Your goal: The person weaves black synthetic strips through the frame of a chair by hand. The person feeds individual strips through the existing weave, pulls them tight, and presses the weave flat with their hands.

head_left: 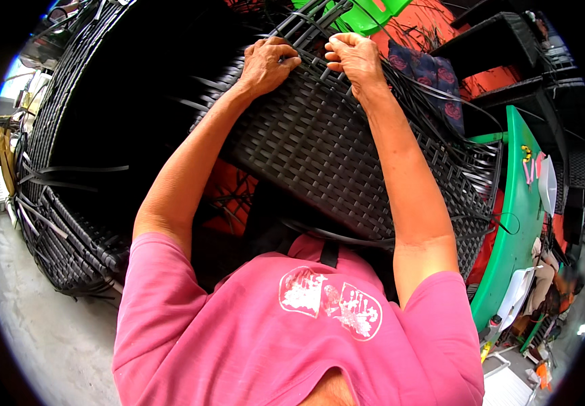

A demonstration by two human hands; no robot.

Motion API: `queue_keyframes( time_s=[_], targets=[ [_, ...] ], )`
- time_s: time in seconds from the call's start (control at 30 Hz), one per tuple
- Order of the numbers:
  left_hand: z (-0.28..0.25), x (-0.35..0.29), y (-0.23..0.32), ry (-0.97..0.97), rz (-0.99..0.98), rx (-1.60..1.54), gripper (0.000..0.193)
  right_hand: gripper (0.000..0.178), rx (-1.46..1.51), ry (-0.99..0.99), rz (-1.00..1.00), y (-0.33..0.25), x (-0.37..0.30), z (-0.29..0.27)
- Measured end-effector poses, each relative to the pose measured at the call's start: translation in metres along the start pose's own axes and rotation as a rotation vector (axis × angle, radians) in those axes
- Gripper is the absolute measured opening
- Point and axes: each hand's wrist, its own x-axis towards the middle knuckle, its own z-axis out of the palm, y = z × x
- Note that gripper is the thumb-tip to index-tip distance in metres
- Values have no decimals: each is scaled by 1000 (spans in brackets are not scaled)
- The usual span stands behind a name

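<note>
A black woven panel [306, 135] of flat plastic strips slants across in front of me, above my lap. At its far edge, loose black strips [311, 21] stick up past the weave. My left hand [265, 66] is closed at that edge, with a dark strip end between thumb and forefinger. A short way to the right, my right hand [357, 59] hovers just over the weave, fingers curled into a pinch. What its fingertips hold, if anything, is too thin to make out.
On the left rises another black woven piece [79, 81] with loose strip ends. A green table [509, 203] with items on it stands at the right. A bright green plastic thing [367, 17] and a dark floral cushion [441, 84] lie beyond. Strip scraps litter an orange-red surface [421, 30].
</note>
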Motion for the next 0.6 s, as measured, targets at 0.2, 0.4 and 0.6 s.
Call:
queue_keyframes(
  time_s=[0.2,0.4,0.6],
  targets=[
    [17,29,-18,-18,-455,-23,44,24,-774,-37,-120,30,26,40],
    [28,12,6,448,-219,-464,17,13,-695,184,-341,24,31,53],
    [0,1,86,270,-394,-973,23,19,-192,21,-791,-66,-2,24]
  ],
)
